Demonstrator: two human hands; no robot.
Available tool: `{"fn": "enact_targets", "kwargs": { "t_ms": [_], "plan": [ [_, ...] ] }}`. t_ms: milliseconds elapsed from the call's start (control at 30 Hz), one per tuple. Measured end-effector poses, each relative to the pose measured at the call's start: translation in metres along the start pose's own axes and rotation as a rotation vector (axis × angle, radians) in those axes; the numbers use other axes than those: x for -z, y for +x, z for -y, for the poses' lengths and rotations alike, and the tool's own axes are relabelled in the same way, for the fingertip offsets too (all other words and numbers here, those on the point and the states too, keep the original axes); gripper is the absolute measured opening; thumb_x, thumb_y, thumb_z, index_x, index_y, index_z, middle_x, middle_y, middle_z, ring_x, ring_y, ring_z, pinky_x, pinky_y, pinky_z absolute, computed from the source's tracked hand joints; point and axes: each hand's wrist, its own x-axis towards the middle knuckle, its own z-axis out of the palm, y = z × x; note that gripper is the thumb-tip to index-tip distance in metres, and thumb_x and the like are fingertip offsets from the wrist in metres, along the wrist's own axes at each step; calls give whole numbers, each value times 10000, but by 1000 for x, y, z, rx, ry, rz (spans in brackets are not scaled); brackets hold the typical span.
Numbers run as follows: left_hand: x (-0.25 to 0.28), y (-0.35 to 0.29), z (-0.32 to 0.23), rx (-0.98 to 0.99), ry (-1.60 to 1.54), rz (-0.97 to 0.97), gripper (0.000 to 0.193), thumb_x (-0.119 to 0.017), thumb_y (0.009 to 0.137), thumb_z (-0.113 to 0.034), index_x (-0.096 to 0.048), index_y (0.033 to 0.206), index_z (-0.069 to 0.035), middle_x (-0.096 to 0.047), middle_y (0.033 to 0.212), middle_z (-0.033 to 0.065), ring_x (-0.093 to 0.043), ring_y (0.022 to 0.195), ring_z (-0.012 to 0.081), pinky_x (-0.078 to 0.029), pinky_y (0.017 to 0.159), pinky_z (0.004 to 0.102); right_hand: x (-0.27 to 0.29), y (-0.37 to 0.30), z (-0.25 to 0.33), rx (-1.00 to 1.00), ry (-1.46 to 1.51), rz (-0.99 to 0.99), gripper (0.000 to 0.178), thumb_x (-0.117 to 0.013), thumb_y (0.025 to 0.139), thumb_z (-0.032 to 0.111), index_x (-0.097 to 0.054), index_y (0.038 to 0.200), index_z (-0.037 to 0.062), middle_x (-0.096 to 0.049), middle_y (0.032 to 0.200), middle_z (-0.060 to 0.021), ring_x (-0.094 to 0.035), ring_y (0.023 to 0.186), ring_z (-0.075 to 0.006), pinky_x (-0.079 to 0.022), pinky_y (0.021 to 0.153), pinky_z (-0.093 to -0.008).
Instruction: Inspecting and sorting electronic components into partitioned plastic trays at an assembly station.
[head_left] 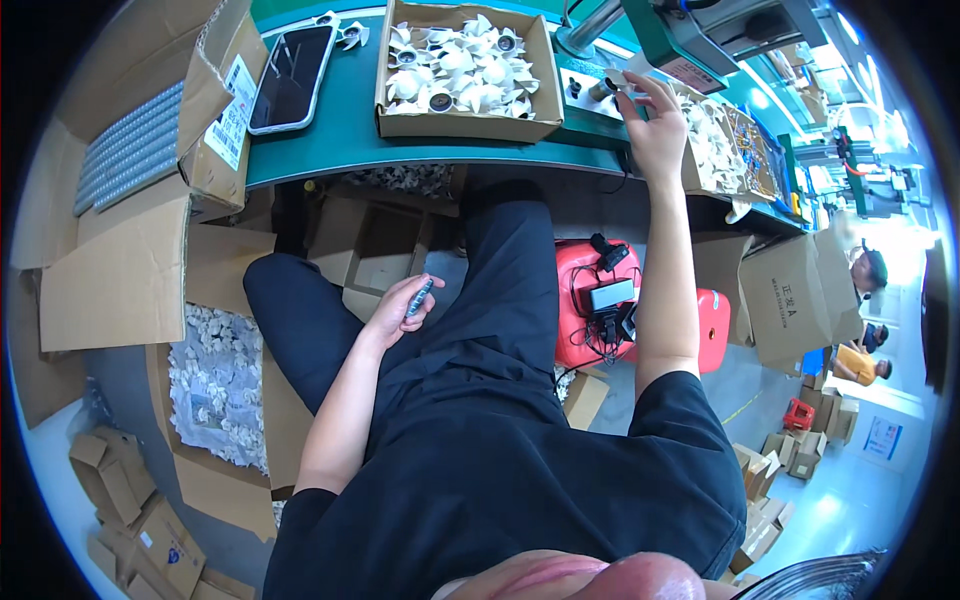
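My left hand (pixel 398 312) rests above my lap, its fingers closed around a short grey ribbed stack (pixel 419 298) of what look like small metal rings. My right hand (pixel 657 122) reaches over the bench to a fixture under a press. Its thumb and fingertips pinch a pale fan impeller (pixel 617 78), only partly visible, beside a dark cylindrical post (pixel 600 91). Left of that hand, a cardboard box (pixel 470 125) holds many white fan impellers (pixel 460 68), a few with dark round hubs. More white impellers (pixel 712 140) lie in another box just right of my right hand.
The press (pixel 690 45) overhangs the green bench (pixel 330 157). A phone (pixel 292 80) lies at its left, beside a carton holding rows of grey ribbed stacks (pixel 135 145). Red stools (pixel 572 335) with adapters and cables stand right of my legs. Cartons surround me; people (pixel 858 362) are far right.
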Motion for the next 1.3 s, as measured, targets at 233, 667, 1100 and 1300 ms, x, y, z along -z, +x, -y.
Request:
{"fn": "enact_targets", "kwargs": {
  "t_ms": [233,667,1100,1300],
  "plan": [
    [-1,3,-1,34,32,-16,369,-491,1122,-345,-632,1241,-26,-591,758,3,-351,455,24,-234,392,199,-4,-6,-14,-173,285,5,269,-774,907,30,-764,1175,45,-774,1153,-87,-722,1073,-173,-568,922,-301],
    [-1,9,0,27,-4,-7,340,-511,1113,-339,-661,1210,-50,-587,744,-3,-361,441,16,-238,387,198,-7,-1,3,231,-97,-61,199,-804,876,51,-812,1073,78,-788,1112,-61,-735,1056,-225,-568,937,-334],
    [7,17,5,36,17,11,355,-492,1118,-344,-643,1243,-49,-586,770,-4,-370,463,27,-248,401,203,2,-11,-12,5,181,-113,272,-746,960,89,-743,1223,24,-761,1212,-85,-701,1153,-196,-540,1019,-328],
    [8,15,7,59,64,-66,375,-487,1119,-368,-638,1236,-45,-593,770,-4,-358,455,28,-232,396,207,-12,-1,-67,-466,592,44,372,-640,1064,196,-633,1341,-53,-702,1260,-110,-660,1167,-167,-529,1023,-312]
  ]
}}
